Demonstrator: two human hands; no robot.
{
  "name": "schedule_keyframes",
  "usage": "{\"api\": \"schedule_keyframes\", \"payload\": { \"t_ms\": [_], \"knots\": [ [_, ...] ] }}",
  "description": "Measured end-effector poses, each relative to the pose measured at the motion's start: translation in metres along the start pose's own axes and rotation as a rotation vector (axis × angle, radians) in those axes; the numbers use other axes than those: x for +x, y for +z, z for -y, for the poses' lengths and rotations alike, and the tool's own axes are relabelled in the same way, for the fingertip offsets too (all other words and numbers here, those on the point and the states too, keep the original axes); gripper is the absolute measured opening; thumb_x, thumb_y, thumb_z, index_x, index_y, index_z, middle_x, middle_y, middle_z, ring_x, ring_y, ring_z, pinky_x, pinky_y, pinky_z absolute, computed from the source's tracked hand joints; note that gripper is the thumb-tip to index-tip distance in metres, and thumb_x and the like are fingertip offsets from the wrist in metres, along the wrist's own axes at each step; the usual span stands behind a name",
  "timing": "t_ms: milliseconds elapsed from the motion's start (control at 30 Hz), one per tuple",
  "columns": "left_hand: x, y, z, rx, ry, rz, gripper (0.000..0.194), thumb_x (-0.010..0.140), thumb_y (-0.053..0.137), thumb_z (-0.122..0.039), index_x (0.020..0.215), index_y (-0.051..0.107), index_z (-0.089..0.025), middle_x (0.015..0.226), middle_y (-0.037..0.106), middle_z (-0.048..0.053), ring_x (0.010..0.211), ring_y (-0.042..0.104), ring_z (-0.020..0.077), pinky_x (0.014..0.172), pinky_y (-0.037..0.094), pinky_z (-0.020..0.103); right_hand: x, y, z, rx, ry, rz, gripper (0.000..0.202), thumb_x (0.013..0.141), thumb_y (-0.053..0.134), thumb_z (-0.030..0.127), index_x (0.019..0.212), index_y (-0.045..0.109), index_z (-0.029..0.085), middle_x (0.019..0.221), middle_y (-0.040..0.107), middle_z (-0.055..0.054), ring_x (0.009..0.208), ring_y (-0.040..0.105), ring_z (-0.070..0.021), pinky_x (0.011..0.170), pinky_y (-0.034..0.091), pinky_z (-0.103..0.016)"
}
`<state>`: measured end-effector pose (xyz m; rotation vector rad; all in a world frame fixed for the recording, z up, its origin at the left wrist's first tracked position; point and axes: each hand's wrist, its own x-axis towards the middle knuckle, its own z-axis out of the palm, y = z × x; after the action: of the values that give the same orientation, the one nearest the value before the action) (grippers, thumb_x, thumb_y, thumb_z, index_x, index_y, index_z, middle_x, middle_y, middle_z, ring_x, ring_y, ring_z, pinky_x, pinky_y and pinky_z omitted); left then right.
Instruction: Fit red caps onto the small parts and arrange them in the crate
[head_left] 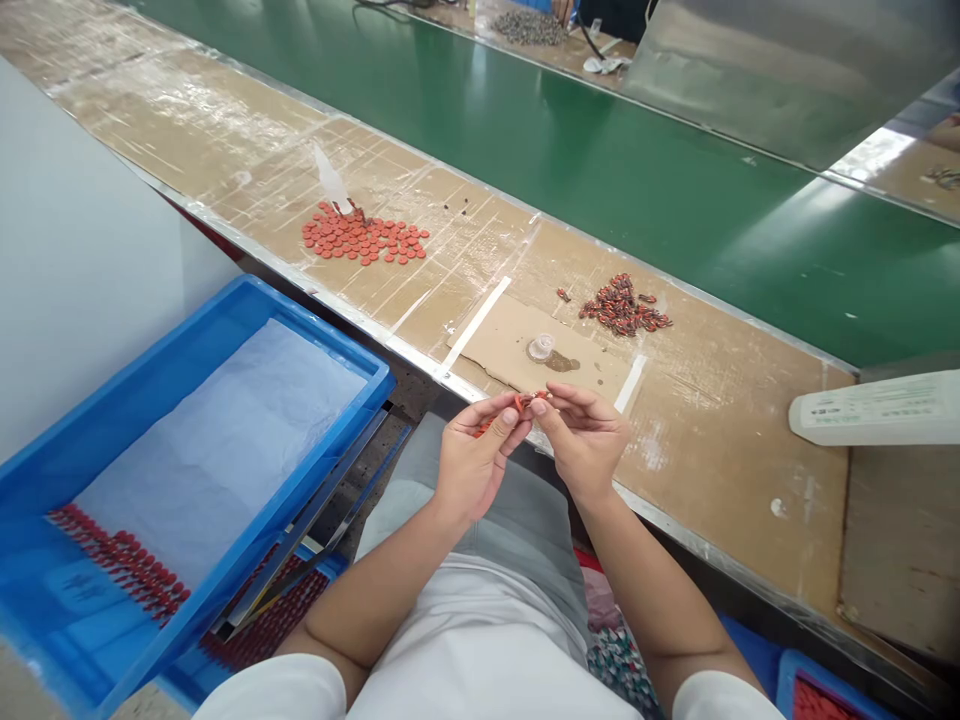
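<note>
Plastic tray (45,585) (smooth, glossy)

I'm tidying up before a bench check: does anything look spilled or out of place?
Yes: a dark, wet-looking patch stains the cardboard beside the small clear cup; it looks like spilled liquid, though I can't tell which.

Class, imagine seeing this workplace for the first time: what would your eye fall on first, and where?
Probably the broad green strip slanting across the top, beyond the brown bench. Against that brown, the bright red discs stand out left of centre, with a pile of red-and-dark pieces farther right. Nearest the middle, the left hand and right hand meet at the bench's near edge, holding small red pieces.
</note>
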<state>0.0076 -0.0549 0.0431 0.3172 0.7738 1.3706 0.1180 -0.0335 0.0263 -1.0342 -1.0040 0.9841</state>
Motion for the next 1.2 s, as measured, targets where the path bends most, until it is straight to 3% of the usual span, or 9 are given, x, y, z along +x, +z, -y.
{"api": "schedule_keyframes", "payload": {
  "t_ms": [333,500,633,767,867,1000,1100,1200],
  "knots": [
    [0.002,-0.009,0.001,-0.047,-0.086,0.015,0.013,0.069,0.076,-0.015,0.080,0.071,-0.019,0.085,0.075,0.001,0.083,0.070,0.0105,0.076,0.055,0.017,0.006,-0.005,0.006,0.052,0.006,0.191,0.023,0.065,0.081,0.020,0.086,0.073,0.023,0.077,0.073,-0.001,0.066,0.069,-0.0128,0.065,0.059,-0.023],
    [-0.001,-0.010,-0.002,-0.015,-0.091,-0.037,0.014,0.068,0.077,-0.017,0.080,0.070,-0.018,0.086,0.074,0.002,0.083,0.070,0.0120,0.078,0.055,0.021,0.008,-0.003,0.009,0.002,-0.016,0.225,0.020,0.065,0.081,0.023,0.084,0.073,0.023,0.077,0.073,-0.001,0.066,0.069,-0.0136,0.065,0.060,-0.026],
    [-0.002,-0.011,-0.009,-0.040,-0.080,-0.049,0.017,0.068,0.077,-0.016,0.084,0.070,-0.017,0.089,0.074,0.003,0.086,0.069,0.0121,0.085,0.053,0.022,0.008,0.007,0.004,0.037,0.067,0.221,0.023,0.067,0.080,0.028,0.087,0.072,0.022,0.076,0.073,-0.002,0.067,0.070,-0.0156,0.067,0.061,-0.029],
    [0.000,-0.014,-0.024,-0.100,-0.081,-0.044,0.018,0.073,0.073,-0.018,0.091,0.070,-0.015,0.096,0.073,0.005,0.091,0.069,0.0122,0.090,0.051,0.022,0.012,0.026,0.000,0.151,0.156,0.180,0.026,0.068,0.078,0.034,0.089,0.071,0.021,0.079,0.074,-0.004,0.071,0.071,-0.0177,0.070,0.061,-0.033],
    [0.002,-0.023,-0.038,-0.178,-0.112,-0.084,0.022,0.082,0.062,-0.028,0.094,0.071,-0.011,0.102,0.072,0.010,0.098,0.067,0.0161,0.093,0.051,0.025,0.026,0.047,-0.001,0.112,0.122,0.136,0.025,0.068,0.078,0.034,0.087,0.070,0.019,0.083,0.074,-0.004,0.076,0.071,-0.0177,0.073,0.059,-0.031],
    [0.003,-0.040,-0.057,-0.286,-0.093,-0.090,0.034,0.084,0.053,-0.031,0.102,0.069,-0.008,0.114,0.068,0.015,0.112,0.062,0.0225,0.099,0.047,0.031,0.067,0.083,-0.016,-0.196,-0.069,0.201,0.029,0.072,0.073,0.037,0.092,0.071,0.016,0.085,0.074,-0.006,0.077,0.070,-0.0174,0.073,0.057,-0.030],
    [0.000,-0.052,-0.069,-0.317,-0.052,-0.090,0.036,0.083,0.051,-0.030,0.106,0.067,-0.007,0.119,0.065,0.017,0.118,0.058,0.0247,0.102,0.045,0.034,0.106,0.111,-0.040,-0.503,-0.235,0.246,0.024,0.078,0.065,0.036,0.090,0.072,0.017,0.084,0.074,-0.005,0.074,0.068,-0.0155,0.074,0.054,-0.029],
    [-0.005,-0.061,-0.080,-0.324,-0.023,-0.095,0.036,0.082,0.050,-0.029,0.106,0.067,-0.007,0.121,0.065,0.017,0.121,0.055,0.0256,0.103,0.044,0.035,0.138,0.133,-0.065,-0.740,-0.298,0.275,0.023,0.080,0.060,0.032,0.093,0.073,0.017,0.090,0.074,-0.005,0.079,0.068,-0.0166,0.080,0.051,-0.030]
  ]
}}
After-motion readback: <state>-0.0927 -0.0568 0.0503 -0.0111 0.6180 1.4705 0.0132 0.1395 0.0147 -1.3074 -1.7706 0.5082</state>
